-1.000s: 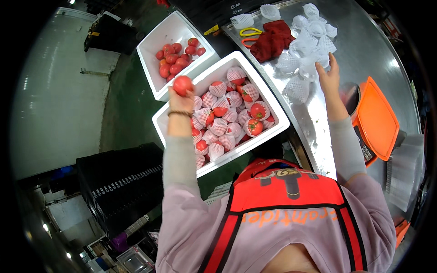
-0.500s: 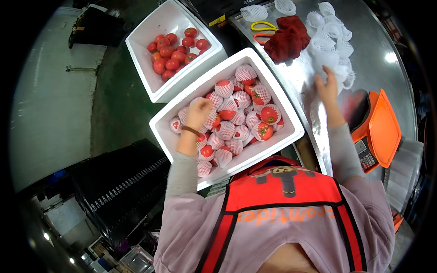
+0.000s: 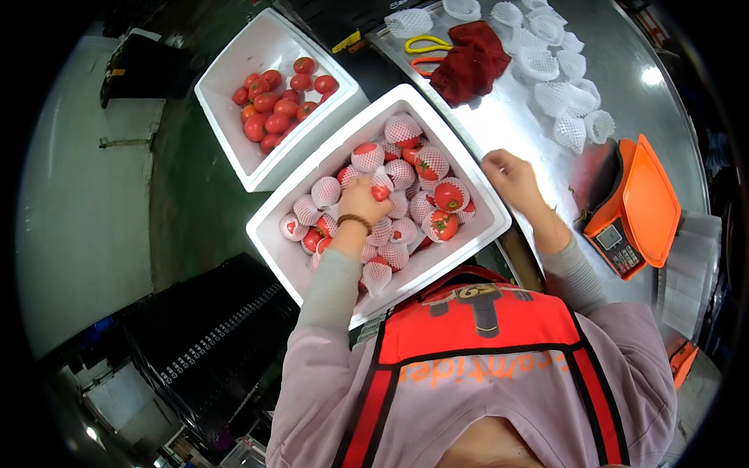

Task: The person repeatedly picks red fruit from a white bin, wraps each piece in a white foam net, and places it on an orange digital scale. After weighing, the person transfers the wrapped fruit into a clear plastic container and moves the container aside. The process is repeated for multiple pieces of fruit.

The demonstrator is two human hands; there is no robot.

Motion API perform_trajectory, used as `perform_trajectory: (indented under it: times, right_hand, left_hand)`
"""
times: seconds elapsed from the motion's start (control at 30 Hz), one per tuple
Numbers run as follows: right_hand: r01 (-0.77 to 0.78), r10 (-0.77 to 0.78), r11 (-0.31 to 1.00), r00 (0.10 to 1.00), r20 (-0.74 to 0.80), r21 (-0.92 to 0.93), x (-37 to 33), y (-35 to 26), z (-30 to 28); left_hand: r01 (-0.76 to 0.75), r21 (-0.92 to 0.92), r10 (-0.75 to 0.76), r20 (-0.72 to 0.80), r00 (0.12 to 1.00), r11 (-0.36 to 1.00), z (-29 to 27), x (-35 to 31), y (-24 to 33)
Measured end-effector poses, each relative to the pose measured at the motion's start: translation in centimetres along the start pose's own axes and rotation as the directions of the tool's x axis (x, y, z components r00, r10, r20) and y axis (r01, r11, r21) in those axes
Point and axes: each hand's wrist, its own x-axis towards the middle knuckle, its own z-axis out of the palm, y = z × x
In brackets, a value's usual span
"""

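My left hand (image 3: 363,201) reaches into the near white foam box (image 3: 264,226), its fingers closed around a tomato in a white foam net (image 3: 381,187). Other tomatoes, most of them sleeved in foam nets (image 3: 367,157), are heaped around it. Some show bare red skin, such as the tomato (image 3: 445,225) at the heap's right side. Over the box's right rim, beside the metal table, is my right hand (image 3: 511,179). Its fingers are loosely curled and apart, and nothing shows in them.
A second white foam box (image 3: 226,152) with bare tomatoes stands at the far left. On the metal table (image 3: 636,113) lie several loose foam nets (image 3: 538,62), a dark red cloth (image 3: 472,62), yellow and orange handles (image 3: 427,45), and an orange scale (image 3: 644,210).
My right hand has come left from the foam nets to the box's rim. My left hand has shifted right over the heap and holds a netted tomato. The nets lie more spread out.
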Motion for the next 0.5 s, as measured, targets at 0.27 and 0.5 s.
perform_trajectory:
  times: [0.27, 0.5]
  right_hand:
    - [0.033, -0.217, 0.744, 0.956, 0.196, 0.667, -4.5, -4.3, 3.3]
    - [0.020, -0.057, 0.809, 0.997, 0.044, 0.587, -5.5, -5.6, 0.9]
  left_hand:
    - [0.289, -0.926, 0.243, 0.230, 0.942, -0.244, -2.2, -6.1, 6.7]
    - [-0.018, -0.985, 0.136, 0.006, 0.991, 0.174, -1.3, -8.7, 13.7]
